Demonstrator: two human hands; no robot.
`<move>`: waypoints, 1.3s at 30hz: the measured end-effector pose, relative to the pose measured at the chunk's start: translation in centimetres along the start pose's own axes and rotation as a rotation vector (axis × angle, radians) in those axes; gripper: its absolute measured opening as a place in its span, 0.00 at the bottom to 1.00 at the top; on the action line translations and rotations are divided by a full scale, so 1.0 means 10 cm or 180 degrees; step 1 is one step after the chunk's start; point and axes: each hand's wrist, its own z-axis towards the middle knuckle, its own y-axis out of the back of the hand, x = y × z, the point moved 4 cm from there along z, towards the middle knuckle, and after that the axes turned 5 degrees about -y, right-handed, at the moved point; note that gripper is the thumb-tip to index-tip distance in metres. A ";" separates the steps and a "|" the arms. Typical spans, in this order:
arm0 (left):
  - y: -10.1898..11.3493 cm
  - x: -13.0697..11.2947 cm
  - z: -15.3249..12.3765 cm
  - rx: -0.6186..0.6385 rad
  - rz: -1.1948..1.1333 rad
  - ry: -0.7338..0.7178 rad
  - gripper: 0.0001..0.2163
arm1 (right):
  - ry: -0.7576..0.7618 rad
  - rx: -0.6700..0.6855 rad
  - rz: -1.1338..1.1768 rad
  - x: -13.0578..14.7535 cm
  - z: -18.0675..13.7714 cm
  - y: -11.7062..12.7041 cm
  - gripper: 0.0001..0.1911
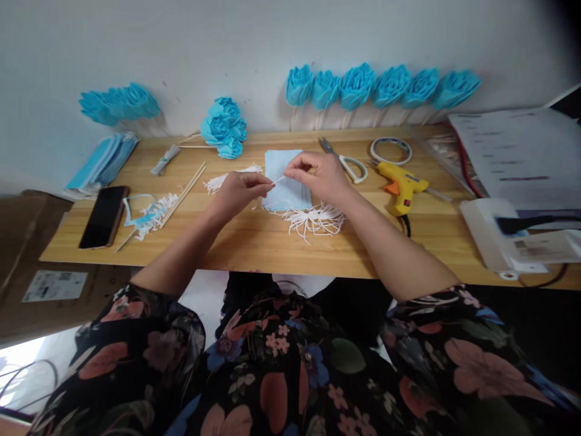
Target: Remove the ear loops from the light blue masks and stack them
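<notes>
A short piece of thin white string (278,180) is stretched between my two hands, above the wooden table. My left hand (240,191) pinches one end between thumb and fingers. The other end is pinched in my right hand (321,174), which hangs over a stack of pale blue sheets (290,197). In front of the stack lies a loose bunch of white strings (316,219). Another bunch of white strings (218,183) lies behind my left hand, partly hidden by it. Scissors (347,163) with white handles rest just beyond my right hand.
Blue paper-like roses (357,88) on sticks lean along the wall, with more roses (224,127) left of centre. A yellow glue gun (402,186) and tape roll (391,151) lie right. Face masks (102,160), a phone (104,217) and sticks (184,194) lie left.
</notes>
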 end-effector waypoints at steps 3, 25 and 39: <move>0.28 0.06 -0.03 -0.0243 0.0577 -0.0164 0.10 | -0.0018 -0.0040 -0.0067 0.01 0.14 -0.02 0.09; 0.88 0.75 -0.01 -0.0507 0.2421 0.0088 0.12 | 0.0319 0.0832 -0.1597 0.17 0.63 -0.79 0.14; 0.81 0.81 -0.06 -0.0503 0.2419 -0.0177 0.12 | 0.1423 0.1982 -0.2096 0.42 0.31 -1.06 0.10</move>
